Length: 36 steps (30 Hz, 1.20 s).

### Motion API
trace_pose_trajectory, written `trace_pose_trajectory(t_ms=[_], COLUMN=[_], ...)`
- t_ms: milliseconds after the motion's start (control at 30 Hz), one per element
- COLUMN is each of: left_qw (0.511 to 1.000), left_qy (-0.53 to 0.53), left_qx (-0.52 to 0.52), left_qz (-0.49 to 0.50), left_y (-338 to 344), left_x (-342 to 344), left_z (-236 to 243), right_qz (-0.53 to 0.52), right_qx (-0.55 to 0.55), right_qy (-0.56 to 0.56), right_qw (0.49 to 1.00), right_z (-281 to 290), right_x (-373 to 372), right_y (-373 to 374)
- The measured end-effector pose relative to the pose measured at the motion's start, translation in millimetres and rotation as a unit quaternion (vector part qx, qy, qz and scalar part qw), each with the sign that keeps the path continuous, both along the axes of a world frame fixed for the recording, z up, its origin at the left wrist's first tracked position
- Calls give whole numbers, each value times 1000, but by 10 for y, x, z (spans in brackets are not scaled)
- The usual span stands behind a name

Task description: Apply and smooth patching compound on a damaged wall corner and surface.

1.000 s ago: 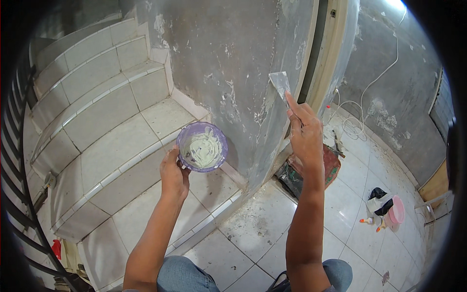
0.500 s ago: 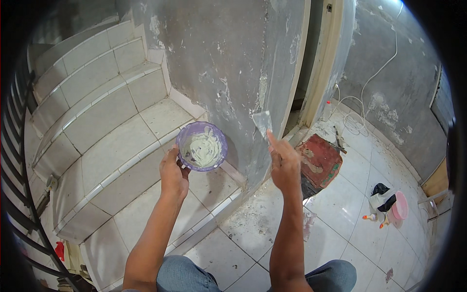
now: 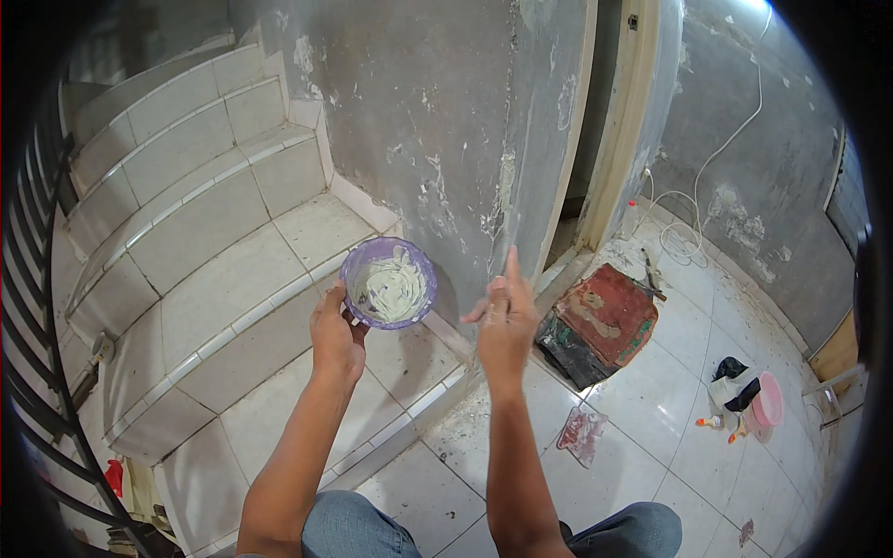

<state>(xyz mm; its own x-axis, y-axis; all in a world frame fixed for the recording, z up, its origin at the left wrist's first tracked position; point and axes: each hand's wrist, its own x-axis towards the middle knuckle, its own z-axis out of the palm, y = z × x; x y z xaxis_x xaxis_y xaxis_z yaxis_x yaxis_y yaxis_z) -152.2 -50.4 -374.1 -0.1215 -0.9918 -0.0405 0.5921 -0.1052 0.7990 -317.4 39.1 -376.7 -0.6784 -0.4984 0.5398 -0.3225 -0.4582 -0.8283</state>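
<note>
My left hand [image 3: 337, 327] grips a purple bowl [image 3: 348, 279] by its left rim, holding it above the lower steps. Pale, creamy filler paste [image 3: 393, 286] coats the inside of the bowl. To its right, my right hand [image 3: 507, 321] is raised before the corner of the grey wall [image 3: 391, 102], its forefinger pointing up along the edge. It is closed on a putty knife, whose blade is turned nearly edge-on and mostly hidden behind the fingers. Pale patches and flaked spots mark the wall around this corner.
White tiled stairs [image 3: 223, 279] rise at the left beside a black railing [image 3: 56, 372]. A worn red and black case-like object [image 3: 605, 312] lies by the door frame [image 3: 609, 139]. Brushes [image 3: 710, 422] and a pink tub [image 3: 767, 400] are at the right; a white cable [image 3: 693, 195] runs down the wall.
My right hand has moved left and slightly down, turning the putty knife so its broad blade no longer shows. The bowl stays almost in place in my left hand.
</note>
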Motion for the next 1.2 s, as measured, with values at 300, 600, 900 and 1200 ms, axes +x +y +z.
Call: trace_pose_trajectory(t_ms=[300, 600, 900, 1200], left_qw=[1000, 1000, 1000, 1000], left_qy=[-1, -4, -16, -23], left_qx=[-12, 8, -8, 1], left_qz=[6, 0, -22, -19], left_y=[11, 33, 25, 33], left_x=[92, -15, 10, -58], left_z=[47, 34, 4, -10], right_qz=[-229, -159, -118, -106], right_qx=[46, 28, 70, 84], right_qy=[216, 263, 345, 356], right_qw=[948, 951, 929, 925], right_z=[-434, 228, 711, -49], right_x=[79, -379, -770, -693], right_y=[-201, 249, 167, 219])
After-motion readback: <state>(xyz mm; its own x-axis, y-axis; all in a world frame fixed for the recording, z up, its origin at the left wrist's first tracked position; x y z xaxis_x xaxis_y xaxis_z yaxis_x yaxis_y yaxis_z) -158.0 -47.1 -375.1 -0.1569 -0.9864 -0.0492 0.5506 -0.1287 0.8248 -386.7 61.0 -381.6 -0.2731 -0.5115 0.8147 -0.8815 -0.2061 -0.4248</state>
